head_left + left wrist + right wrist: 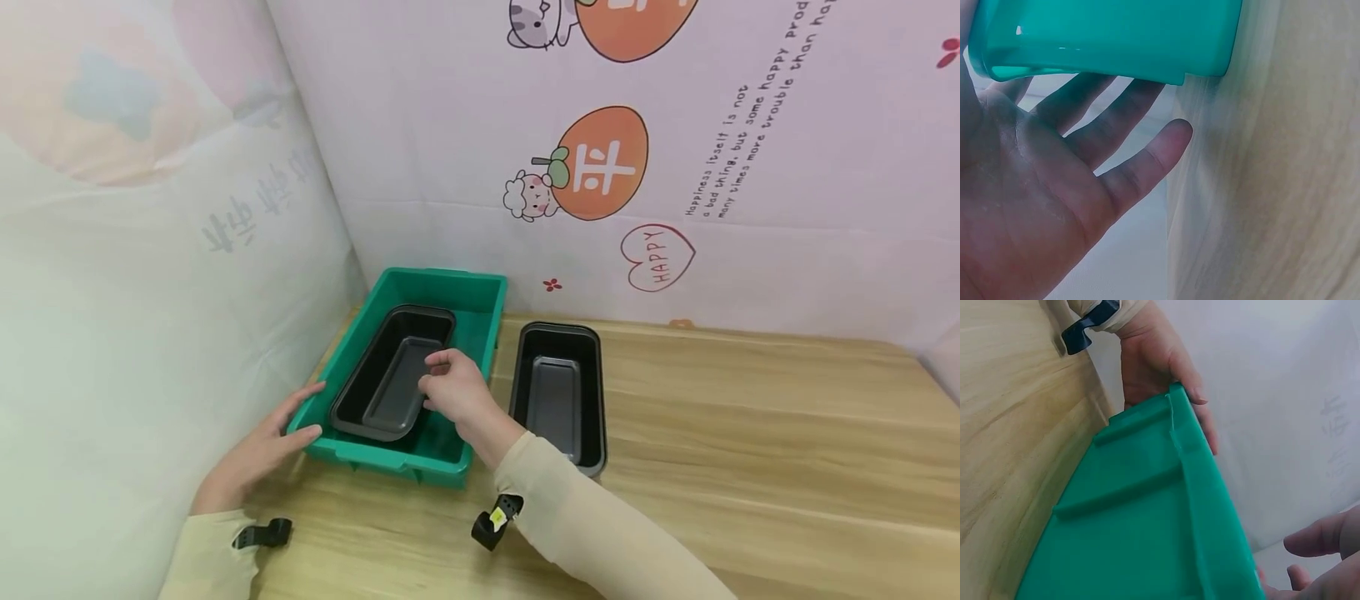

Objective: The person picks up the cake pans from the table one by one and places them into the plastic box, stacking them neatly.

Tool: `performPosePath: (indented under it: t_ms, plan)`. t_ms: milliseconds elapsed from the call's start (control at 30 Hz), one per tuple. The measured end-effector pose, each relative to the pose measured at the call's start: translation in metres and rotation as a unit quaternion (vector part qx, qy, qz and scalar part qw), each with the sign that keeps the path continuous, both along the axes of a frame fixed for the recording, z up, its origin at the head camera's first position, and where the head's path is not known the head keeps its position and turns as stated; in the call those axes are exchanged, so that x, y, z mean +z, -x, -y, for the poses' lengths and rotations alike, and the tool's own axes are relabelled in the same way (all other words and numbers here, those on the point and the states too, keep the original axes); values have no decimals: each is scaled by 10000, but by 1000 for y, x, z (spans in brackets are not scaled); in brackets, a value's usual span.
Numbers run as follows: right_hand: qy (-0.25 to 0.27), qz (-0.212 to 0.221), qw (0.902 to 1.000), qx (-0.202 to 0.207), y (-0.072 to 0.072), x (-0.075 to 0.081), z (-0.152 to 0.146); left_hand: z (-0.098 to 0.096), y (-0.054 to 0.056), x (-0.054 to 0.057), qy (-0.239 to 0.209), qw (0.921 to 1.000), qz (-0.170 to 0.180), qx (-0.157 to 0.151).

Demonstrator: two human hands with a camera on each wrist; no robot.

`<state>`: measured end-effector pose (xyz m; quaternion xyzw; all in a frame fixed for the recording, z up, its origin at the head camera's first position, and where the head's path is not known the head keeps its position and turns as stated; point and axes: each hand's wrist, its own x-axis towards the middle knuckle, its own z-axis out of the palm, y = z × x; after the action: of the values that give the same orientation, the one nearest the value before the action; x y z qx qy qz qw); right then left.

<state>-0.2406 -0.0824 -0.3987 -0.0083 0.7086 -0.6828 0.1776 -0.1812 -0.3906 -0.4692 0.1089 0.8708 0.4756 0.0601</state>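
A green plastic bin (442, 475) stands on the table, and a dark loaf pan (401, 387) lies inside it, turned slightly. My left hand (258, 458) touches the bin's near left corner, thumb at the front rim and fingers spread along the left side. The left wrist view shows its loosely straight fingers (1110, 131) against the green wall. My right hand (457, 392) hovers over the bin's right part, close to the loaf pan's right rim, fingers loosely bent with nothing between them. Thumb and fingers of the right hand (1335, 556) stand apart in the right wrist view.
A second dark loaf pan (555, 400) sits on the wooden table (750, 450) just right of the bin, partly behind my right forearm. A printed white cloth (420, 150) hangs behind the table and another along the left.
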Motion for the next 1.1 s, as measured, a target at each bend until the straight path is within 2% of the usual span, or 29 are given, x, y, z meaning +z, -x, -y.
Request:
performPosePath:
  t_ms: [333,500,633,900,1100]
  plan:
    - [-56,-290,9992,256,-8,5,-19,3,-1,-1,29,10000,15,-9]
    - [-95,-443,9983,377,-12,2,-35,0,-2,2,19,10000,44,3]
    - [74,-618,9977,271,-10,3,-50,-1,-3,3,17,10000,38,19]
    - [553,-765,9954,-134,3,7,-90,-1,-4,2,1,10000,63,13]
    - [576,-731,9955,-177,7,1,-129,-3,-1,2,-50,10000,37,-45]
